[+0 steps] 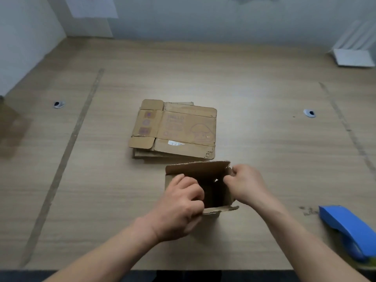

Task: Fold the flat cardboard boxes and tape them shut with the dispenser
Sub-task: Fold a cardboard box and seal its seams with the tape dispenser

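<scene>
A small brown cardboard box (pixel 200 169) stands opened into shape near the table's front edge, its top open and its far flap upright. My left hand (pixel 181 204) grips the box's left side, with its fingers curled over the rim into the opening. On the right side my right hand (pixel 247 183) pinches the right flap near the far corner. Just beyond the box lies a stack of flat cardboard boxes (pixel 175 129), the top one printed with a mushroom figure. The blue tape dispenser (pixel 345 226) lies at the front right, apart from both hands.
The wooden table (pixel 264 98) has two round cable holes, one at the left (pixel 59 104) and one at the right (pixel 309 113). A white rack (pixel 355 51) stands at the back right against the wall. A sheet of paper (pixel 92 7) hangs on the wall.
</scene>
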Tool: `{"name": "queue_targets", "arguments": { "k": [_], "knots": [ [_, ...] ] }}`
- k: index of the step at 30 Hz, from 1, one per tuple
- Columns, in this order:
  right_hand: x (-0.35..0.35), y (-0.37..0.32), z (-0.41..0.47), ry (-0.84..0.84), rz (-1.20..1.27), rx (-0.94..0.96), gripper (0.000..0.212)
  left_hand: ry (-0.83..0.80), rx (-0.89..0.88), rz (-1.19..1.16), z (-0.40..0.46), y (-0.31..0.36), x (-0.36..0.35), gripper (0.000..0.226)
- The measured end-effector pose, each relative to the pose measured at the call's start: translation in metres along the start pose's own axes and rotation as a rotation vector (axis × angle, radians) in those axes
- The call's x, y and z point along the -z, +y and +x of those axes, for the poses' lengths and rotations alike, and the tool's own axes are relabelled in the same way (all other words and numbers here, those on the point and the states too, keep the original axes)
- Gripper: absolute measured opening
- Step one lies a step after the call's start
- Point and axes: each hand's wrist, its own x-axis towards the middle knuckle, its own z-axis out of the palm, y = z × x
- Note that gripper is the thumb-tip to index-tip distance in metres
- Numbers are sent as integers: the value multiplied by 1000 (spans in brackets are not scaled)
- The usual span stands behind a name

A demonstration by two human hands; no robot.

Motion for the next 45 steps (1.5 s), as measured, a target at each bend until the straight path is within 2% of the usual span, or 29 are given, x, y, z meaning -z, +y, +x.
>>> {"name": "queue_targets", "arguments": {
  "k": [3, 7, 12, 15, 18, 19, 21, 23, 25, 27, 31, 33, 37, 41, 43, 45],
  "knots": [
    [-12, -16, -6, -6, 9, 29, 32, 52, 121, 2, -9, -4, -4, 18],
    [-20, -20, -9, -155, 108, 47, 45, 115, 210, 13, -16, -4, -13, 23],
    [-15, 8, -5, -196, 342, 143, 14, 358, 483, -155, -16, -8, -18, 39],
    [-19, 26, -14, -158, 497, 198, 43, 411, 569, -150, -16, -11, -19, 62],
    [-33, 36, -17, 63, 239, 274, 63, 388, 668, -82, -19, -13, -26, 88],
    [-36, 36, -17, 118, 131, 268, 76, 375, 729, -85, -22, -15, -30, 99],
    [-40, 39, -16, 104, 33, 176, 110, 304, 865, -159, -29, -20, -37, 125],
    [-45, 44, -16, 7, 68, 124, 132, 188, 905, -262, -36, -23, -43, 138],
    [-49, 47, -12, -50, 149, 166, 138, 121, 854, -307, -37, -27, -46, 137],
    [-51, 47, -7, -81, 244, 193, 134, 97, 833, -352, -33, -34, -44, 129],
    [-49, 43, 8, -92, 344, 178, 97, 96, 835, -416, -17, -51, -33, 96],
    [-46, 42, 16, -84, 332, 164, 79, 120, 827, -457, -12, -57, -33, 79],
    [-57, 52, 21, -107, 244, 114, 49, 26, 831, -462, -11, -64, -51, 54],
    [-69, 57, 27, -55, 233, 112, 45, 38, 787, -347, -7, -68, -65, 45],
    [-69, 59, 27, -41, 251, 123, 46, 57, 677, -304, -12, -66, -64, 43],
    [-72, 61, 30, -47, 253, 123, 45, 5, 562, -264, -24, -61, -58, 45]
  ]
}}
